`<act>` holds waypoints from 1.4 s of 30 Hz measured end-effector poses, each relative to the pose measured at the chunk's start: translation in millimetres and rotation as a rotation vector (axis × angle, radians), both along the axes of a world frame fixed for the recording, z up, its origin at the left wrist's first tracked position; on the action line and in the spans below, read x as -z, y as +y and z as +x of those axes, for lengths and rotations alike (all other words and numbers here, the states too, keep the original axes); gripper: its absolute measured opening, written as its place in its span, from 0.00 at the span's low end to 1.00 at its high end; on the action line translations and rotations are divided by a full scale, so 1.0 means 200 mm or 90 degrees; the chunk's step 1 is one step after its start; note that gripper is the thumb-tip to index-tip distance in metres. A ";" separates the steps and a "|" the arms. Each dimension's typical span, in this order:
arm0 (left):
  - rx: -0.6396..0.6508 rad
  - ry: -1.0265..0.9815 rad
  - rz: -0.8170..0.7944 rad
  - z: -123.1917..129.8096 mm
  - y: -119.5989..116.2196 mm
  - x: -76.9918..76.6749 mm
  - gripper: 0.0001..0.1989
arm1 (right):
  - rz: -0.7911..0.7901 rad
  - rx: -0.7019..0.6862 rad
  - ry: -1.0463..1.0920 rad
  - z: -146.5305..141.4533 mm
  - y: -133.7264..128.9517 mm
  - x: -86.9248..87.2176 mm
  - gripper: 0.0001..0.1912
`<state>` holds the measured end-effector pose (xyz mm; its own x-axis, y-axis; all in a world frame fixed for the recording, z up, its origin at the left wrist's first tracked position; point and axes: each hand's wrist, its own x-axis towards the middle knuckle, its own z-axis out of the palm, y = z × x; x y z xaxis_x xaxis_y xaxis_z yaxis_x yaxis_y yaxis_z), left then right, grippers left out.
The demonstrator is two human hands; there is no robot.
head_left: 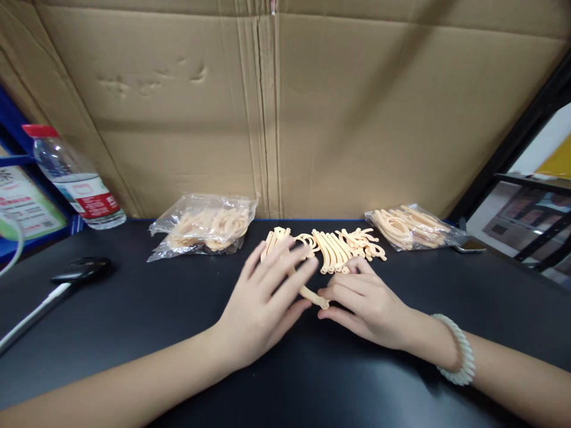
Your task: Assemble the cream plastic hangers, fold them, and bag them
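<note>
My left hand is raised over the middle of the black table with its fingers spread, slightly blurred. Below its fingers a beige curved piece reaches toward the right. My right hand pinches near that piece's right end between thumb and fingers. Behind my hands lie several long beige pieces side by side, ring-shaped pieces to their left, and small branched pieces to their right. More beige pieces show partly behind my left fingers.
A clear bag of beige pieces lies at the back left, another bag at the back right, beside a flat dark object. A red-capped bottle and a black device with white cable are at the left. Cardboard stands behind.
</note>
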<state>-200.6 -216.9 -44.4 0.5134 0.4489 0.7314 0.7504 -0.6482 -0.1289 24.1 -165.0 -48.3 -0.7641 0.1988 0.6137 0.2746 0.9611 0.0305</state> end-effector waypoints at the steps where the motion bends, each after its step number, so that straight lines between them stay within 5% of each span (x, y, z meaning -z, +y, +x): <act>1: 0.036 0.028 -0.019 0.00 0.00 0.00 0.25 | 0.007 0.002 0.001 0.00 0.00 0.00 0.11; 6: 0.079 0.050 -0.054 0.03 -0.01 0.00 0.06 | 0.054 -0.008 -0.032 -0.01 -0.02 -0.03 0.15; 14: 0.065 0.172 -0.180 0.04 0.00 -0.03 0.12 | 0.075 -0.001 -0.019 -0.01 -0.04 -0.03 0.15; 24: 0.075 0.198 -0.162 0.03 0.00 -0.03 0.12 | -0.181 -0.058 0.032 -0.03 -0.03 -0.03 0.14; 29: 0.119 0.212 -0.061 -0.02 0.01 -0.09 0.15 | -0.314 -0.014 0.111 -0.03 -0.03 -0.05 0.17; 32: 0.123 0.172 -0.097 -0.07 0.04 -0.14 0.11 | -0.308 0.002 0.146 -0.01 0.00 -0.07 0.15; 42: -0.020 0.224 -0.269 -0.24 0.17 -0.15 0.13 | -0.322 0.000 0.177 -0.01 0.02 -0.07 0.09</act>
